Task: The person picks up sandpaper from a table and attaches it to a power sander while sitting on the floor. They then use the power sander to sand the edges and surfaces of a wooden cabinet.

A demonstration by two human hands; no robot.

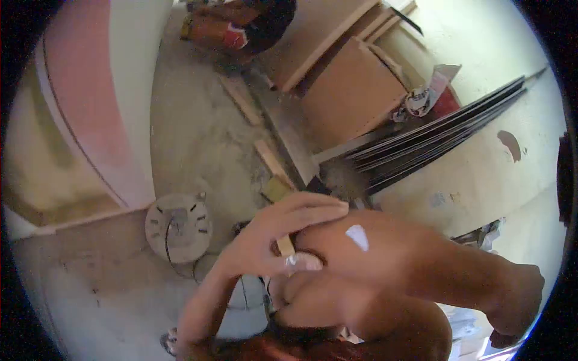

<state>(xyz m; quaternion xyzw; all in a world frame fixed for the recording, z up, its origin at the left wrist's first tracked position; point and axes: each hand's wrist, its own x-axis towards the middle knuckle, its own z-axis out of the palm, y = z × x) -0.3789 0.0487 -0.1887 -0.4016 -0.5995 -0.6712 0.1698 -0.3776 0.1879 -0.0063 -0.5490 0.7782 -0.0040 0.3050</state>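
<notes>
My left hand [283, 231] reaches in from the lower left and lies against a bare bent leg [385, 253]. Its fingers stretch along the top of the leg, and the thumb curls below. Between thumb and fingers it holds a small tan block [285, 245], mostly covered by the hand. A shiny spot shows near the thumb. The leg has a white patch [357, 237] on its skin. My right hand is not seen.
A round pale disc with dark slots [178, 228] and a cable is on the floor. Wooden strips [272, 162], a cardboard box [355, 90] and stacked dark panels [445, 132] lie beyond. Another person [265, 27] is at the top. A pink-and-white curved panel [84, 78] stands left.
</notes>
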